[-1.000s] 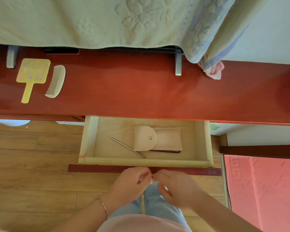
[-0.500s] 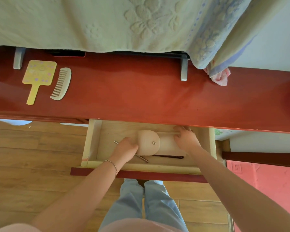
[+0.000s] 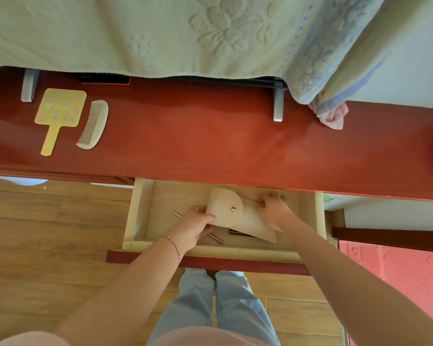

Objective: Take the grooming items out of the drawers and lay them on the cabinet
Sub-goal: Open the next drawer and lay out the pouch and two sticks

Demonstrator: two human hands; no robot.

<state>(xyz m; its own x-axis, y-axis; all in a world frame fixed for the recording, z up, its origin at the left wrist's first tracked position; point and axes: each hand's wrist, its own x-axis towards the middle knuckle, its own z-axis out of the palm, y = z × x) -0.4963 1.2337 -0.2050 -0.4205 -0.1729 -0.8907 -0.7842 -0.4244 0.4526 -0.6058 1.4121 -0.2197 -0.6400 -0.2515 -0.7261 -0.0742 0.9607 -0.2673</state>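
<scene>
A beige snap-flap pouch [image 3: 235,213] is tilted up inside the open wooden drawer [image 3: 143,211]. My left hand [image 3: 194,227] grips its flap end and my right hand [image 3: 273,211] grips its far right end. A thin metal rod [image 3: 216,238] lies on the drawer floor, partly under my left hand. A dark slim item [image 3: 238,233] shows beneath the pouch. On the red cabinet top [image 3: 210,146], far left, lie a yellow hand mirror [image 3: 58,113] and a pale comb [image 3: 93,124].
A pale blanket [image 3: 160,33] hangs over the cabinet's back edge, with a pink cloth [image 3: 331,116] at its right corner. Two metal brackets [image 3: 278,104] stand on the top. Wood floor lies left, a red mat [image 3: 398,275] right.
Both hands went from the drawer front into the drawer and took hold of the pouch, which has since lifted and turned at an angle.
</scene>
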